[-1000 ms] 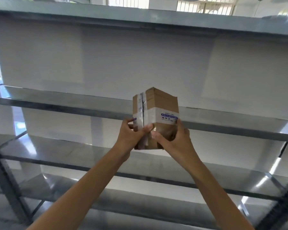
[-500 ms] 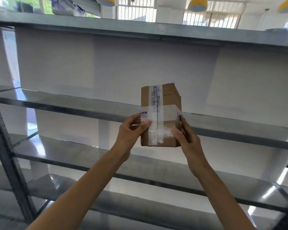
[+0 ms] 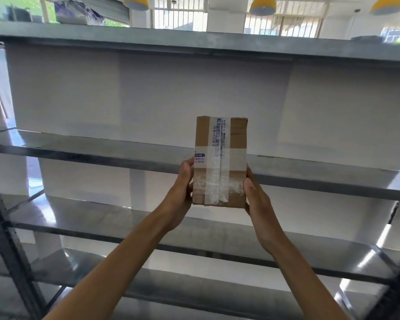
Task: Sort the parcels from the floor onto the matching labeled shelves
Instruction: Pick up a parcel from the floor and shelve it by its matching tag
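Note:
A small brown cardboard parcel (image 3: 221, 158), crossed with white and clear tape bearing blue print, stands upright in front of the metal shelving. My left hand (image 3: 181, 188) grips its lower left edge and my right hand (image 3: 255, 199) grips its lower right edge. The parcel is held in the air in front of the second shelf from the top (image 3: 102, 153), its taped face turned toward me. No shelf labels are visible.
The grey metal rack has a top shelf (image 3: 194, 42), a third shelf (image 3: 90, 218) and a lower shelf (image 3: 194, 292), all bare. A dark upright post (image 3: 7, 236) stands at the left. A wrapped bundle (image 3: 79, 13) sits on top of the rack, far left.
The parcel has been turned so its taped face points at me, and it has risen and moved slightly right. My thumbs have slid from its front to its side edges.

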`<state>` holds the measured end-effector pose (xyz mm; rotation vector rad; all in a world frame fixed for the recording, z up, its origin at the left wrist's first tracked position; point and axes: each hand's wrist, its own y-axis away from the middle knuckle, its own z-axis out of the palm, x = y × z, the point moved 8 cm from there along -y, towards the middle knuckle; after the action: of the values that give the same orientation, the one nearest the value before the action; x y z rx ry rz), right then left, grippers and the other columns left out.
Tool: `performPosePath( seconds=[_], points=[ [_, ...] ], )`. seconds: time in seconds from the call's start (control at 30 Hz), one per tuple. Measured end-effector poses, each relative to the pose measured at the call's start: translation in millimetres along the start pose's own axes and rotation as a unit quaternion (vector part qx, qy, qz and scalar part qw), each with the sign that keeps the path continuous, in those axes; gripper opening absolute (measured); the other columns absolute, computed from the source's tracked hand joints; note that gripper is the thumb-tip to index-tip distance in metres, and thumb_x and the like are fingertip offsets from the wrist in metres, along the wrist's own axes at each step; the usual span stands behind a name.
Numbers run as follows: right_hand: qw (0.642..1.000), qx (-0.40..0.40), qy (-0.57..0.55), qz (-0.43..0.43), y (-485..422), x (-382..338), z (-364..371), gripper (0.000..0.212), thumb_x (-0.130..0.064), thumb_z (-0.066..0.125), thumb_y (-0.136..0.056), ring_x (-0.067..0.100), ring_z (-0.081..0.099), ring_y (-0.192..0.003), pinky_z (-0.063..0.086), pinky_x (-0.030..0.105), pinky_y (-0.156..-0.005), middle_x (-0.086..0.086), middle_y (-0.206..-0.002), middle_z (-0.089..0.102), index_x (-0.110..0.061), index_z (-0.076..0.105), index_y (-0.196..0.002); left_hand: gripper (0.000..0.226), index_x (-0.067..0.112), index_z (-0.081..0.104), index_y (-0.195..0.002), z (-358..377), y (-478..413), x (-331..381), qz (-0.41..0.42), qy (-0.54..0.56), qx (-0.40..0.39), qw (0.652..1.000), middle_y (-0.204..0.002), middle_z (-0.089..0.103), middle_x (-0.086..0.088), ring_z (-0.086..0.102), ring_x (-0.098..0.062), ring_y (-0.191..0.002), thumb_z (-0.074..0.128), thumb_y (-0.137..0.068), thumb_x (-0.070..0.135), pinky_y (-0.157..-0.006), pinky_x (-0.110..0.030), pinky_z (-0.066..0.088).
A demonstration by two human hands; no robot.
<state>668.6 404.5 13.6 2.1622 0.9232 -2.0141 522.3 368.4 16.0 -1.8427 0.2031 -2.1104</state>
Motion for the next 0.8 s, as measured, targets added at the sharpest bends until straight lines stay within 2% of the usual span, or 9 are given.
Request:
performPosePath(
  seconds=[0.13,0.23,0.3,0.37,0.5,0.57,0.67,0.73,0.8],
  points=[
    [0.999,0.036,-0.004,-0.02,2.5,-4.4,-17.8,0.067,-0.055,0.034,-0.081,0.013,0.052,-0.125,0.044,0.03,-0.105,-0.006,-0.135,0.054,-0.028,0.038,-0.143,0.041,0.042,0.04,-0.126,-2.2,-5.6,-4.6,0.018,-0.05,0.009,0.999,-0.132,0.049,0.008,0.05,-0.018,-0.123,0.048,-0.085,0.043,-0.1,-0.04,0.047],
    [0.998,0.05,0.008,-0.038,1.1,-14.9,-25.2,0.059,-0.053,0.037,-0.083,0.012,0.056,-0.119,0.049,0.026,-0.099,-0.011,-0.124,0.061,-0.028,0.046,-0.136,0.053,0.036,0.031,-0.14,-3.9,-9.4,-13.4,-0.001,-0.057,0.005,0.998,-0.137,0.046,0.01,0.048,-0.014,-0.125,0.043,-0.089,0.045,-0.104,-0.038,0.043],
    [0.997,0.054,0.007,-0.047,0.3,-21.2,-28.6,0.052,-0.049,0.037,-0.087,0.012,0.057,-0.118,0.048,0.035,-0.101,-0.008,-0.126,0.061,-0.029,0.048,-0.135,0.051,0.029,0.03,-0.143,-3.4,-13.6,-20.9,-0.036,-0.047,-0.018,0.998,-0.141,0.046,0.004,0.048,-0.017,-0.127,0.036,-0.095,0.044,-0.106,-0.041,0.042],
    [0.994,0.074,0.032,-0.068,-0.3,-30.9,-33.5,0.047,-0.04,0.036,-0.094,0.009,0.056,-0.118,0.048,0.037,-0.101,-0.009,-0.133,0.054,-0.031,0.04,-0.14,0.052,0.021,0.041,-0.133,-4.9,-16.0,-23.5,-0.064,-0.026,-0.005,0.998,-0.131,0.054,-0.003,0.058,-0.019,-0.116,0.042,-0.089,0.048,-0.095,-0.037,0.052],
    [0.986,0.081,0.069,-0.129,-4.0,-55.6,-33.1,0.041,-0.019,0.034,-0.101,-0.015,0.055,-0.102,0.052,0.014,-0.087,-0.024,-0.125,0.05,-0.026,0.037,-0.141,0.055,0.025,0.045,-0.104,-4.5,-14.7,-15.4,-0.044,-0.045,0.07,0.996,-0.105,0.062,0.001,0.067,-0.009,-0.085,0.063,-0.06,0.053,-0.062,-0.023,0.057],
    [0.982,0.096,0.075,-0.144,-4.7,-62.0,-37.1,0.036,-0.015,0.037,-0.101,-0.01,0.057,-0.107,0.055,0.015,-0.08,-0.029,-0.116,0.058,-0.018,0.046,-0.135,0.061,0.024,0.044,-0.102,-0.6,-15.8,-6.8,-0.022,-0.065,0.087,0.994,-0.103,0.062,0.003,0.067,-0.008,-0.082,0.067,-0.054,0.054,-0.057,-0.019,0.055],
    [0.959,0.161,0.157,-0.175,-2.4,-71.9,-43.0,0.037,-0.011,0.042,-0.098,0.0,0.046,-0.124,0.046,0.017,-0.096,-0.002,-0.137,0.049,-0.015,0.048,-0.135,0.07,0.019,0.041,-0.108,4.0,-19.6,5.8,0.002,-0.098,0.101,0.99,-0.1,0.061,0.008,0.069,-0.002,-0.074,0.069,-0.053,0.052,-0.052,-0.016,0.053],
    [0.962,0.151,0.162,-0.16,-3.8,-67.7,-41.4,0.039,-0.024,0.043,-0.098,-0.002,0.046,-0.121,0.05,0.015,-0.091,-0.003,-0.139,0.041,-0.021,0.045,-0.137,0.071,0.019,0.04,-0.108,5.1,-20.3,9.8,0.016,-0.117,0.102,0.988,-0.098,0.061,0.011,0.068,0.007,-0.071,0.07,-0.053,0.052,-0.051,-0.015,0.052],
    [0.966,0.143,0.162,-0.139,-5.7,-62.1,-38.6,0.042,-0.033,0.045,-0.095,0.01,0.049,-0.123,0.054,0.028,-0.092,-0.004,-0.14,0.041,-0.024,0.045,-0.136,0.069,0.021,0.04,-0.106,4.0,-19.3,10.9,0.026,-0.135,0.106,0.985,-0.097,0.061,0.012,0.068,0.006,-0.071,0.07,-0.053,0.054,-0.051,-0.016,0.053]
  ],
)
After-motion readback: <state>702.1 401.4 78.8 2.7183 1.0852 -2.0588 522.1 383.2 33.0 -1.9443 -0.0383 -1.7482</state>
